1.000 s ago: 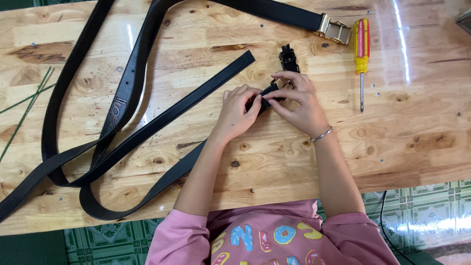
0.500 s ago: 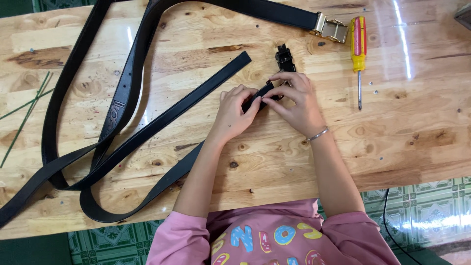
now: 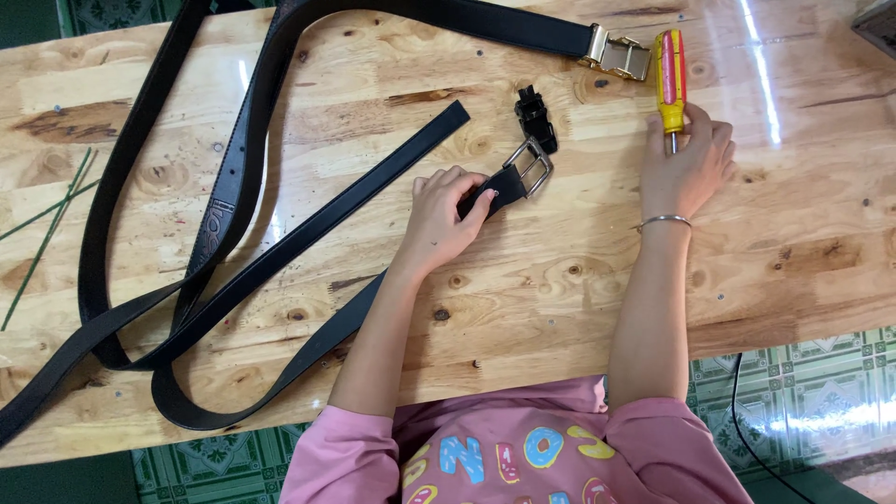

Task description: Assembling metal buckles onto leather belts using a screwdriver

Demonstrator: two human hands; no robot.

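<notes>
My left hand (image 3: 446,217) grips the end of a black belt (image 3: 308,238) on the wooden table (image 3: 803,243), just behind its silver frame buckle (image 3: 529,168). Far to the right, my right hand (image 3: 686,168) closes over the shaft of a screwdriver (image 3: 669,79) with a yellow and red handle, which lies pointing away from me. A small black clasp part (image 3: 535,117) sits just beyond the silver buckle. The belt's strap runs down left and loops back.
A second black belt (image 3: 448,14) with a gold clamp buckle (image 3: 618,54) curves along the far edge and down the left side. Thin green strips (image 3: 47,233) lie at the left. A dark cable (image 3: 737,411) hangs over the green tiled floor.
My right hand left the buckle and moved right to the screwdriver. The left hand stays on the belt end, and the silver buckle now lies uncovered.
</notes>
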